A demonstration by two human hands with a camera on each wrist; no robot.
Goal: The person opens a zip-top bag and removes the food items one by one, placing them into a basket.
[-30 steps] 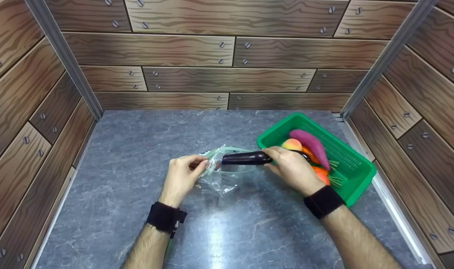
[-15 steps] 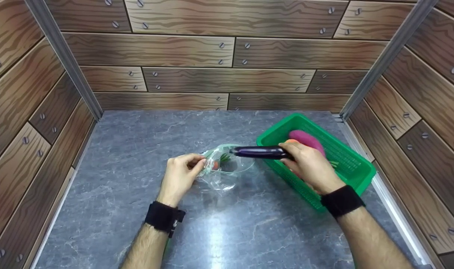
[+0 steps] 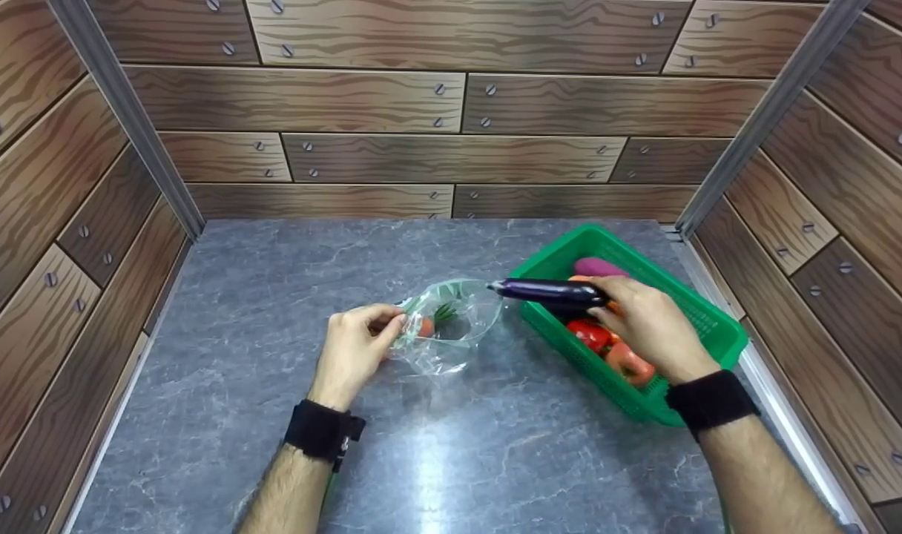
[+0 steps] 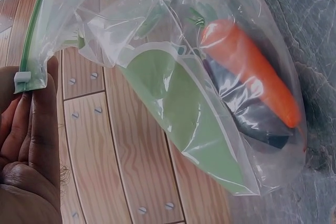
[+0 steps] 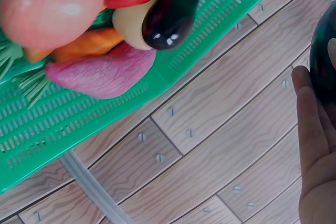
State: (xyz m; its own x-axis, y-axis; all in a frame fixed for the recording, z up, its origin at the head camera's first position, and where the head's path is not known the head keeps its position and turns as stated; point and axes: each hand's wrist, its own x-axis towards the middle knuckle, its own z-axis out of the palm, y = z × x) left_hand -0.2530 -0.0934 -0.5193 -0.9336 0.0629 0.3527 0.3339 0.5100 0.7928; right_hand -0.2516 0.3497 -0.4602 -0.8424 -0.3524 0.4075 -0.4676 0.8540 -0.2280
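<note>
My left hand [image 3: 354,348] pinches one corner of a clear zip bag [image 3: 436,360], beside the white slider [image 4: 22,77] on its green zip strip. The bag's mouth gapes to the right. Through the plastic, the left wrist view shows a carrot [image 4: 249,64] and a dark purple piece [image 4: 247,103] against it. My right hand [image 3: 655,326] grips an eggplant [image 3: 544,291] by its thick end, above the near left side of a green basket [image 3: 666,280]. The eggplant's narrow tip points left and overlaps the bag's rim in the head view.
Inside the basket lie a red pepper [image 3: 590,335], a round orange-red fruit [image 3: 629,363], a purple sweet potato [image 3: 599,267], orange carrots [image 5: 86,45] and another dark eggplant [image 5: 176,19]. Wood-patterned walls [image 3: 377,159] enclose the grey marbled tabletop [image 3: 273,282] on three sides.
My right hand has drawn the eggplant rightward from the bag's mouth to above the basket. The bag's mouth now stands rounder, with its contents showing. My left hand has barely moved.
</note>
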